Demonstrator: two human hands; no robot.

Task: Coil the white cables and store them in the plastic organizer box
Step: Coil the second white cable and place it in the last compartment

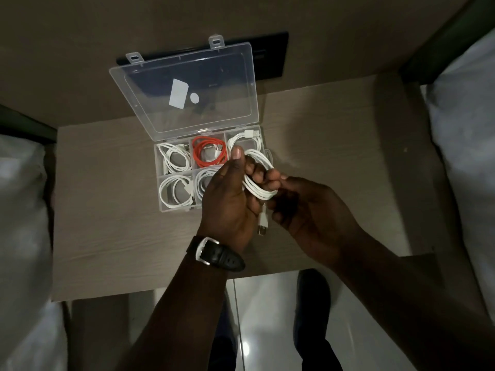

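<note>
A clear plastic organizer box (158, 167) stands open on the small table, its lid (184, 87) tipped back. White coiled cables fill the back-left (174, 158), front-left (175, 192) and back-right (245, 137) compartments; part of another shows in the front-middle one (205, 178). An orange cable (209, 152) lies in the back-middle one. My left hand (230, 199) grips a coiled white cable (258, 180) over the box's right side. My right hand (308, 210) pinches the same coil, whose USB plug (262, 224) hangs down between my hands.
The wooden table (107, 236) sits between two beds with white bedding (24, 210) (468, 129). A dark wall panel (270, 57) lies behind the lid. Below the table edge is a glossy floor (267, 317) and my dark shoes.
</note>
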